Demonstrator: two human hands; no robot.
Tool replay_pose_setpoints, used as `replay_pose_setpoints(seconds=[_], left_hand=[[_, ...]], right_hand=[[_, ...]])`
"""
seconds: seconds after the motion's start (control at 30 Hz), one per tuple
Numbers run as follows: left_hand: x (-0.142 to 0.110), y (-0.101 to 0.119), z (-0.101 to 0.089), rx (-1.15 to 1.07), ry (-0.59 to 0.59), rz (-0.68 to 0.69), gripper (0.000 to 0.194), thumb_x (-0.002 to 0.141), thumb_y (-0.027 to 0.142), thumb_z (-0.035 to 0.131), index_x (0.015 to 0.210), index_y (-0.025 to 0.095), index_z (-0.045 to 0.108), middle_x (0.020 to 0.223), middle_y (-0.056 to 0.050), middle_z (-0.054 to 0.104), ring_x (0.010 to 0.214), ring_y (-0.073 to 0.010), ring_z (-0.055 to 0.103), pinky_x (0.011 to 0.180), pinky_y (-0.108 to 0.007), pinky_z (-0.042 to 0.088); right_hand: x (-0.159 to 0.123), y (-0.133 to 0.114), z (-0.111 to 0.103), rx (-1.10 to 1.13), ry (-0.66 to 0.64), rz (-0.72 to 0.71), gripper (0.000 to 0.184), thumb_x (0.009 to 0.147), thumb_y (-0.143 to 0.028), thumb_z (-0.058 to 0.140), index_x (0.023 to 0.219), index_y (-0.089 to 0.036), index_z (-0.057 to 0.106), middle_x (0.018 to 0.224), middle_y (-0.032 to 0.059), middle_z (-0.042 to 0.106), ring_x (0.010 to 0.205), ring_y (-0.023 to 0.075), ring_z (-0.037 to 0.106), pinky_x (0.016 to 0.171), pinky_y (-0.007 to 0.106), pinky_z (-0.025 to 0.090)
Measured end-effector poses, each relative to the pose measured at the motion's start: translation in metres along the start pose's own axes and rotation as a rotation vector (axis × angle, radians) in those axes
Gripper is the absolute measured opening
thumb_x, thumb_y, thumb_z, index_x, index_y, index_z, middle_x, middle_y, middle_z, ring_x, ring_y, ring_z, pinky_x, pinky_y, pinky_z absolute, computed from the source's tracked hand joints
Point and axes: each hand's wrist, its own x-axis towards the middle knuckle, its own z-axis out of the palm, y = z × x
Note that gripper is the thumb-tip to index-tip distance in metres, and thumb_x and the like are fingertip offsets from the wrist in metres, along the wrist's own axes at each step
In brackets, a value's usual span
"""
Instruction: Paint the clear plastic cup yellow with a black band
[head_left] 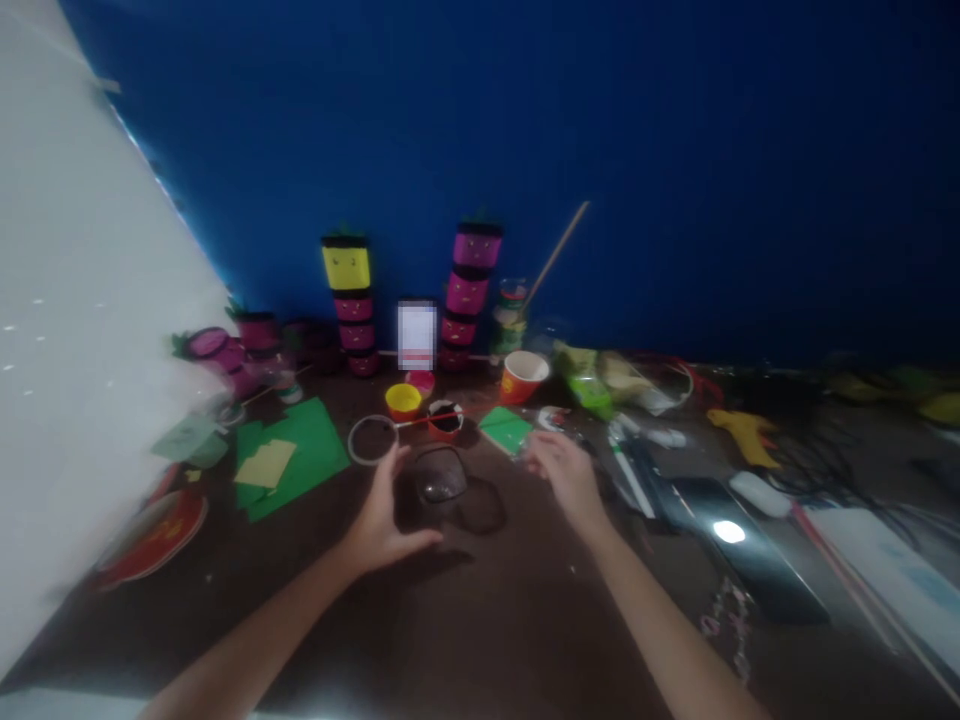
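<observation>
My left hand [382, 520] is open, thumb and fingers spread, beside a small clear plastic container with a dark rim [440, 476]. Whether its fingertips touch the container is unclear. My right hand [566, 475] has its fingers pinched together at the edge of a green paper piece [507, 430]; what they hold, if anything, is blurred. Behind the container sits a small cup of black paint [445, 424] with a red-handled brush [420, 421] across it. Beyond that are a yellow paint cup [403, 402] and a pink one [421, 382]. A clear ring [373, 441] lies beyond my left hand.
Stacked yellow and magenta face containers [346, 265] stand by the blue wall, near a phone with a lit screen [417, 335]. Green sheets [319, 455] lie left. An orange paper cup [523, 377], yellow glue gun [744, 436] and dark phone [750, 545] are on the right.
</observation>
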Motion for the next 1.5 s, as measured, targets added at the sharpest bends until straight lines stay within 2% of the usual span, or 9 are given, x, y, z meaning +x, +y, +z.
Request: replay_pose_setpoints(seconds=[0.13,0.27,0.37,0.6,0.77,1.13,1.23,1.37,1.5], left_hand=[[0.000,0.003,-0.004,0.061,0.075,0.179,0.108,0.062,0.036,0.075,0.143,0.023,0.005,0.145,-0.018,0.017,0.135,-0.0359,0.022,0.109,-0.057,0.023],[0.002,0.000,-0.005,0.048,0.170,0.251,0.090,0.070,0.038,0.065,0.141,0.022,0.013,0.140,-0.016,0.021,0.132,-0.0350,0.024,0.107,-0.056,0.026],[0.002,-0.004,-0.003,0.036,0.193,0.265,0.082,0.074,0.037,0.060,0.140,0.022,0.014,0.139,-0.016,0.021,0.131,-0.0335,0.026,0.106,-0.056,0.027],[0.004,-0.004,-0.002,0.019,0.221,0.213,0.070,0.079,0.039,0.053,0.137,0.023,0.018,0.137,-0.016,0.025,0.128,-0.0327,0.031,0.105,-0.056,0.029],[0.006,-0.003,-0.003,-0.035,0.237,0.201,0.065,0.080,0.039,0.052,0.136,0.023,0.020,0.136,-0.015,0.026,0.129,-0.0316,0.029,0.106,-0.055,0.028],[0.006,-0.001,-0.004,-0.030,0.218,0.206,0.063,0.081,0.034,0.051,0.135,0.023,0.020,0.134,-0.015,0.028,0.128,-0.0310,0.031,0.105,-0.054,0.030],[0.007,0.002,-0.004,-0.020,0.155,0.177,0.072,0.078,0.034,0.056,0.137,0.021,0.017,0.136,-0.016,0.027,0.129,-0.0320,0.030,0.106,-0.055,0.028],[0.010,0.005,0.000,-0.009,0.023,0.034,0.106,0.066,0.032,0.070,0.142,0.022,-0.004,0.142,-0.019,0.024,0.133,-0.0337,0.028,0.107,-0.056,0.025],[0.012,0.001,0.009,0.006,0.019,-0.127,0.120,0.056,0.034,0.079,0.143,0.022,-0.002,0.139,-0.019,0.032,0.130,-0.0345,0.034,0.105,-0.058,0.028]], right_hand=[[0.036,-0.025,-0.016,-0.139,0.143,-0.216,0.025,0.066,-0.041,0.067,0.079,-0.019,0.063,0.069,0.0035,0.065,0.063,0.0175,0.059,0.058,0.030,0.047],[0.087,-0.059,-0.014,-0.389,0.249,-0.414,0.020,0.068,-0.035,0.064,0.078,-0.018,0.061,0.077,0.0061,0.065,0.071,0.0198,0.061,0.071,0.037,0.050],[0.125,-0.077,0.002,-0.448,0.214,-0.465,0.030,0.065,-0.034,0.068,0.087,-0.016,0.059,0.087,0.0091,0.065,0.077,0.0216,0.062,0.077,0.040,0.051],[0.186,-0.087,0.043,-0.561,0.205,-0.526,0.084,0.047,-0.044,0.082,0.114,-0.011,0.046,0.112,0.0196,0.055,0.108,0.0355,0.052,0.092,0.052,0.042],[0.201,-0.084,0.053,-0.557,0.200,-0.497,0.085,0.048,-0.040,0.082,0.116,-0.008,0.041,0.108,0.0203,0.056,0.108,0.0368,0.053,0.091,0.052,0.043],[0.186,-0.083,0.055,-0.560,0.234,-0.464,0.088,0.053,-0.039,0.079,0.122,-0.009,0.035,0.117,0.0225,0.051,0.113,0.0371,0.049,0.095,0.053,0.039],[0.159,-0.079,0.052,-0.522,0.282,-0.589,0.075,0.064,-0.040,0.070,0.124,-0.013,0.034,0.117,0.0182,0.052,0.110,0.0317,0.051,0.095,0.051,0.040],[0.109,-0.058,0.040,-0.475,0.260,-0.769,0.035,0.078,-0.026,0.052,0.112,-0.019,0.046,0.105,0.0102,0.058,0.098,0.0231,0.057,0.083,0.040,0.049],[0.069,-0.030,0.033,-0.643,0.014,-0.940,0.027,0.078,-0.012,0.043,0.100,-0.020,0.058,0.099,0.0091,0.061,0.099,0.0238,0.057,0.089,0.041,0.046]])
